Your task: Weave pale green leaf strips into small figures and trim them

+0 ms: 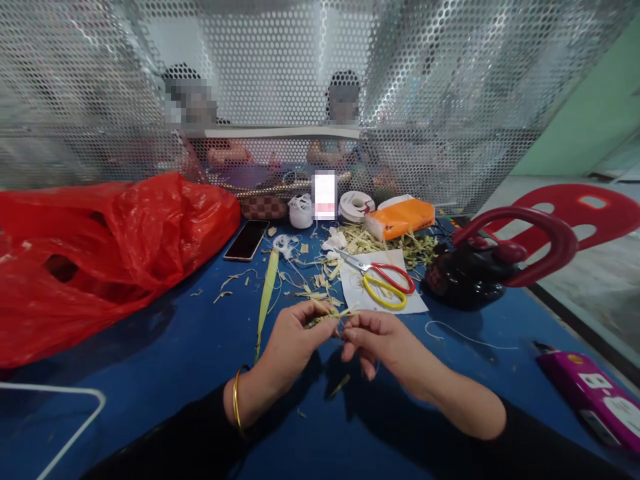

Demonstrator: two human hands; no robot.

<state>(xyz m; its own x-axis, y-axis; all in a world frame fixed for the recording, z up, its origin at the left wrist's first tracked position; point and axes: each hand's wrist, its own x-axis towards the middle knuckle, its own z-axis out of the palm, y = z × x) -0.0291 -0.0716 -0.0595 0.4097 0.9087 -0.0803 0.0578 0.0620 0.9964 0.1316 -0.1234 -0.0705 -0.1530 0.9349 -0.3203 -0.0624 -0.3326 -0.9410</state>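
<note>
Head view: two bare hands meet above one blue table (200,387). The left hand (300,333) has its grip closed on one small green plant piece (320,321), pinched between thumb and fingers above the near middle of the table. The right hand (377,337) has its thumb and fingertips at the right end of that piece; whether its grip is clenched on the piece or on a thread, I cannot tell. One long green leaf (269,283) lies just beyond the left wrist. Past the hands rests one pair of scissors (387,279), with one red handle and one yellow, on one white paper sheet (417,303). Behind that, one orange packet (403,219) lies on a heap of plant scraps, too many to count. One ribbon spool (357,207), one ball of white string (301,215), one checkered pouch (265,207) and one smartphone (247,241) sit farther left. One red plastic bag (165,240) fills the left side; one black kettle (470,277) and one purple package (590,393) stand and lie at the right. Two people show behind the perforated panel (280,73).
</note>
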